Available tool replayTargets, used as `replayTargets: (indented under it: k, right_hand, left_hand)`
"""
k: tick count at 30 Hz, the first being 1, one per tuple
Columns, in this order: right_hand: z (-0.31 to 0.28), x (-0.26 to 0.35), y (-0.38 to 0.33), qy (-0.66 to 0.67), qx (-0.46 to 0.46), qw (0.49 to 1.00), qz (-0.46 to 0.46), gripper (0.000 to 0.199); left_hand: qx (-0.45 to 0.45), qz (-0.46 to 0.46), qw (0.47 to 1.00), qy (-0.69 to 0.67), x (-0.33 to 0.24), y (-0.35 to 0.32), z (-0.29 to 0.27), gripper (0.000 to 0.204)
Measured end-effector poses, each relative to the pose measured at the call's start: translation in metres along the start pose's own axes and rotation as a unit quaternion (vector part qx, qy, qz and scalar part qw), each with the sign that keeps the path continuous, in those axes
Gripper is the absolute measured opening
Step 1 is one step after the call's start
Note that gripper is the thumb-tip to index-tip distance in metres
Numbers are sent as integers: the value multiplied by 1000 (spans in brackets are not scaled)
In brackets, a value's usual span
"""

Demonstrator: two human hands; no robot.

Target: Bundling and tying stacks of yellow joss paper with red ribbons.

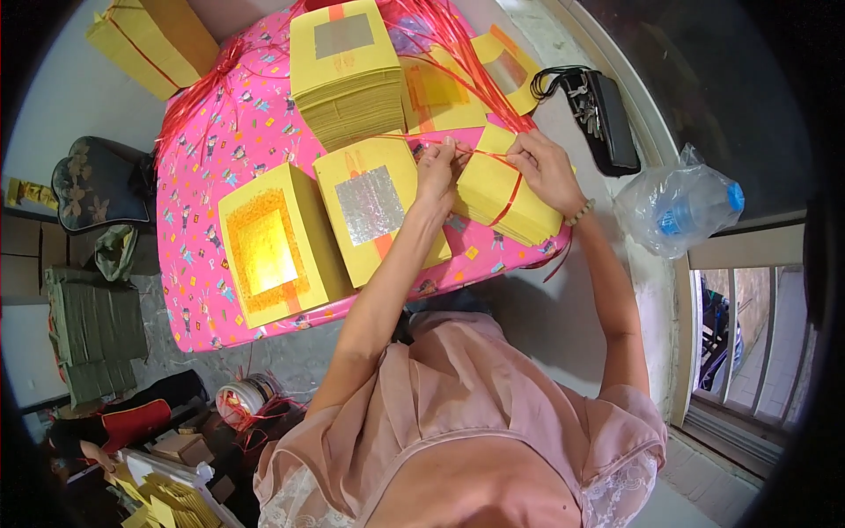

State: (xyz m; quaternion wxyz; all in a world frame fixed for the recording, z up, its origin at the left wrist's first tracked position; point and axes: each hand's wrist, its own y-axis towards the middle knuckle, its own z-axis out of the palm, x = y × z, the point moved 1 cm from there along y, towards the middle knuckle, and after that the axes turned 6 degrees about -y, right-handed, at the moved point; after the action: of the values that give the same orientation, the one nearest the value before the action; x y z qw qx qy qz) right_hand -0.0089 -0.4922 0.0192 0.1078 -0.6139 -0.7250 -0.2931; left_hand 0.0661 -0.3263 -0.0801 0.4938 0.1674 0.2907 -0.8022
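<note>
A bundle of yellow paper sheets lies at the right end of the pink table, with a red plastic ribbon wrapped around it. My left hand is at the bundle's left edge, fingers pinched on the ribbon. At its upper right, my right hand is closed on the same ribbon, thumb and fingers together. To the left of my left hand is a yellow stack with a silver square. Beside that stands a stack with a gold square.
Behind them rises a tall yellow paper stack. Loose red ribbons trail across the patterned tablecloth. On the right ledge are a black pouch, keys and a bagged plastic bottle. A person's arm shows at lower left.
</note>
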Motion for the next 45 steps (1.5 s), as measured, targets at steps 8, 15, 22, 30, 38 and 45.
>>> replayTargets:
  k: [8,15,22,30,38,45]
  right_hand:
    - [-3,-7,5,2,23,1000,-7,9]
    - [-7,-5,7,19,42,999,12,9]
    - [-9,21,25,-169,-58,976,-126,7]
    - [12,30,57,-275,-100,919,-266,13]
    - [8,21,56,-226,-74,940,-243,13]
    - [6,28,25,-176,8,972,-153,16]
  left_hand:
    - [21,3,998,-63,-3,-3,1,17]
    - [105,-6,993,-54,-8,2,1,19]
    - [237,77,945,209,-39,19,5,15]
    - [329,31,888,319,-61,28,20,11]
    - [299,53,888,345,-58,25,22,15]
    - [261,1,913,312,-63,15,20,16]
